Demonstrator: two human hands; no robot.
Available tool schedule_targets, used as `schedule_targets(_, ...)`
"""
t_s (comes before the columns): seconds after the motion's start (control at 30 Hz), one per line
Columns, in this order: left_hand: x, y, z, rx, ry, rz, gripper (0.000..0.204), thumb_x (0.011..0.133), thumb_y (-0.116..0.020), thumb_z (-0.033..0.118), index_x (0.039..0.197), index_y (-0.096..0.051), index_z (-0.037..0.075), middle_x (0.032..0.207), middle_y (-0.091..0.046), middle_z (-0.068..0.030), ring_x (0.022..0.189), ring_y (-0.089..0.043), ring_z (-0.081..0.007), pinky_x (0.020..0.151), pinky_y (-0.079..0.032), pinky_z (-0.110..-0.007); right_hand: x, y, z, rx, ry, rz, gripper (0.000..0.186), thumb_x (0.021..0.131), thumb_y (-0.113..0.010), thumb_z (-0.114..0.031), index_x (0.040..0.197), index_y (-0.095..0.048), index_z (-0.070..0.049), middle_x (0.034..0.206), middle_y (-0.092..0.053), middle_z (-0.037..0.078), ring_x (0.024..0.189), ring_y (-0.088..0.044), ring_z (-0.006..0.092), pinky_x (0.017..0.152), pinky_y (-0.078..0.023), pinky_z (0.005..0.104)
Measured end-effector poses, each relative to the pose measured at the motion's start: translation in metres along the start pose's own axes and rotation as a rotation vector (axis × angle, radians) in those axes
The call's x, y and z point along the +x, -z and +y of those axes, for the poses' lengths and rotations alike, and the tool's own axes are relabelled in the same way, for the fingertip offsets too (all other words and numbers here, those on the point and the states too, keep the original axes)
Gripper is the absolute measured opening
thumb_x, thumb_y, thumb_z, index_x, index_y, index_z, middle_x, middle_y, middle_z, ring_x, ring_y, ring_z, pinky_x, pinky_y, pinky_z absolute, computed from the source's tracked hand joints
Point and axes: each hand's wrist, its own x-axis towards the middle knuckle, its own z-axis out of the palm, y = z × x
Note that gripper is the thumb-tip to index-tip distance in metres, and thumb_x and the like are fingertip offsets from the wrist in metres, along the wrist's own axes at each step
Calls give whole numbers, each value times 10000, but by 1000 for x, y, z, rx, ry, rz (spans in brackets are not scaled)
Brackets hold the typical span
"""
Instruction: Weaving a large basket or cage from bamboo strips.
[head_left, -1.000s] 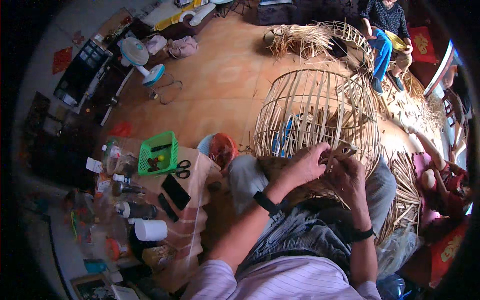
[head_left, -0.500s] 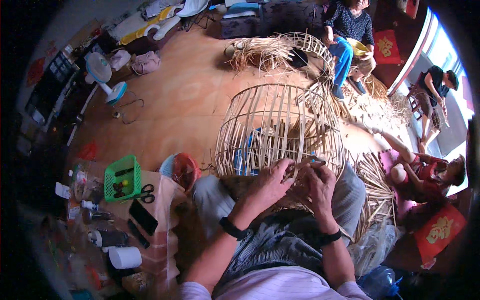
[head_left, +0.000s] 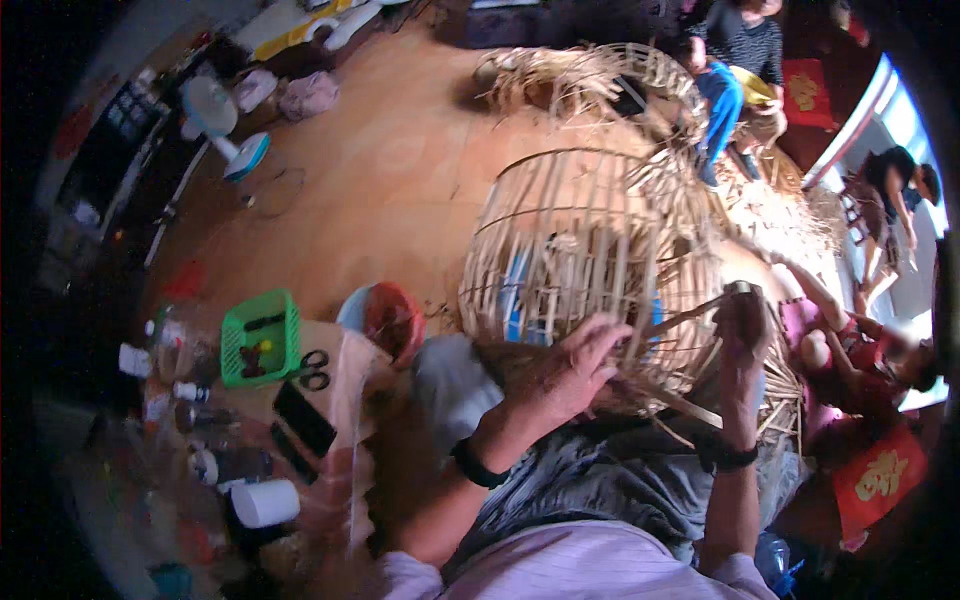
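A large openwork basket [head_left: 575,210] of pale bamboo strips stands in front of my lap, its near side between my knees. My left hand [head_left: 575,370] is closed at its near edge, thumb and fingers pinching the weave; the exact strip they grip is hidden. Out to the right, my right hand [head_left: 743,318] is raised and blurred, closed around the end of a thin bamboo strip [head_left: 685,318]. That strip slants from the basket's near edge up to my right fist. Loose strip ends [head_left: 685,403] jut out below, between my hands.
A cloth-covered table on the left holds a green plastic basket [head_left: 262,340], scissors [head_left: 315,370], a black phone [head_left: 305,418] and a white cup [head_left: 265,503]. A red bucket [head_left: 393,325] stands near my left knee. Strip piles [head_left: 550,80] and several people [head_left: 740,65] lie beyond and right.
My right hand has pulled away to the right from beside my left hand, drawing a strip with it. My left hand stays at the basket's near edge. The whole view has shifted slightly.
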Motion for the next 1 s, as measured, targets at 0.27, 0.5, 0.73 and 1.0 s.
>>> schedule_targets(0.27,-132,92,-148,-215,656,685,142,1008,-644,85,1112,-732,47,1078,-723,-47,1023,-672,-169,911,-536,-336,-31,-38,45,28,154,1,135,973,-629,59,1086,-645,-15,1032,-655,55,926,-618,143,802,-498,262)
schedule_targets(0.5,-220,77,-236,-730,1116,807,312,1050,-628,249,1265,-724,45,1188,-742,-96,1124,-677,-231,1013,-508,-377,-45,-46,73,-27,-60,178,389,1112,-464,-327,1132,-626,26,1042,-609,75,873,-592,149,779,-534,295)
schedule_targets(0.73,-258,66,-343,34,1051,354,309,1068,-621,254,1243,-732,25,1128,-751,-186,1061,-718,-251,937,-546,-377,-53,-40,94,200,-192,228,465,1075,-508,-460,1093,-646,-16,976,-607,65,839,-579,160,740,-497,298)
schedule_targets(1.0,-176,105,-339,226,974,107,273,1081,-571,166,1153,-735,-40,1056,-754,-183,971,-709,-198,945,-571,-376,-47,-41,57,-381,121,189,411,1024,-631,-435,976,-629,-27,914,-559,91,806,-553,234,696,-445,344)
